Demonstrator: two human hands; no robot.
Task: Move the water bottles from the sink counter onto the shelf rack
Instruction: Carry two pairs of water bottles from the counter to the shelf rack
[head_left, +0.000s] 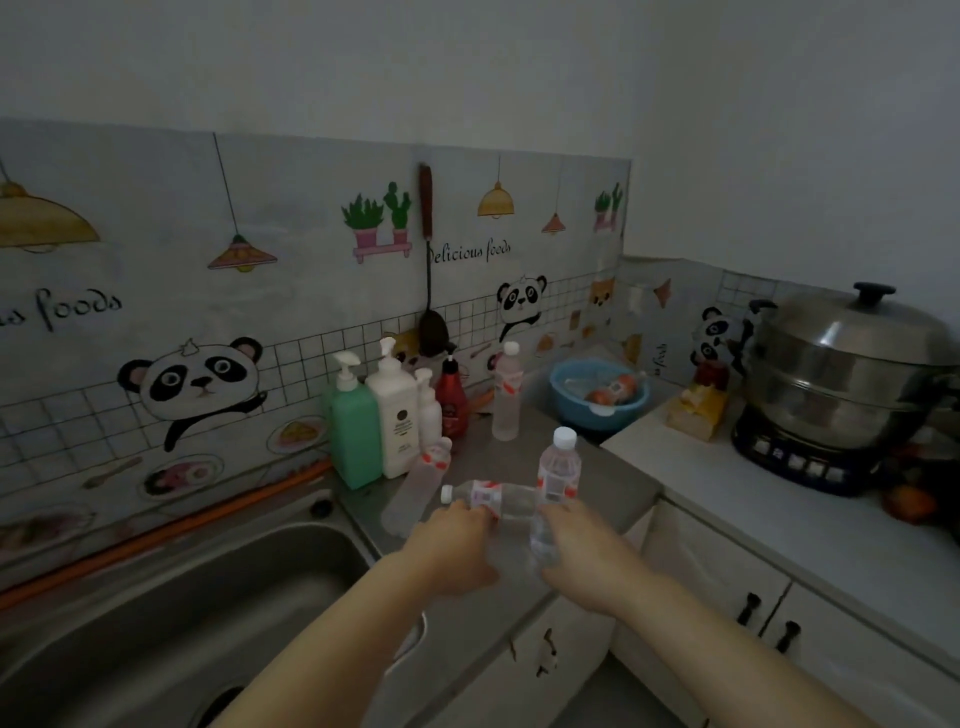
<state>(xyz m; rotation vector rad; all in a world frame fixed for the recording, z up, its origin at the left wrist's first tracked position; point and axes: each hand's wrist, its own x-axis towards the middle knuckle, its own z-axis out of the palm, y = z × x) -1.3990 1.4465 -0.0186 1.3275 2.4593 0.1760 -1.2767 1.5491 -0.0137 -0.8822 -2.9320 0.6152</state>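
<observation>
My left hand (457, 540) grips the lying bottle (491, 500), axis crosswise, cap left; right hand (587, 551) holds the upright bottle (556, 480); both just above the table (613, 499), shelf rack unseen.

Bottles (506, 395) on counter (613, 483), rt of sink (218, 597)

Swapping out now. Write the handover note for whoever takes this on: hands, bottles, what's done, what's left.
Left hand: closed on the lying bottle, cap pointing left.
Right hand: gripping the base of the upright bottle.
Also on the sink counter: the back bottle, standing by the blue basin, and the tilted bottle, beside the pump dispensers.
Done: nothing shelved that this view shows; the shelf rack is out of frame.
Left: carry all four over.
</observation>
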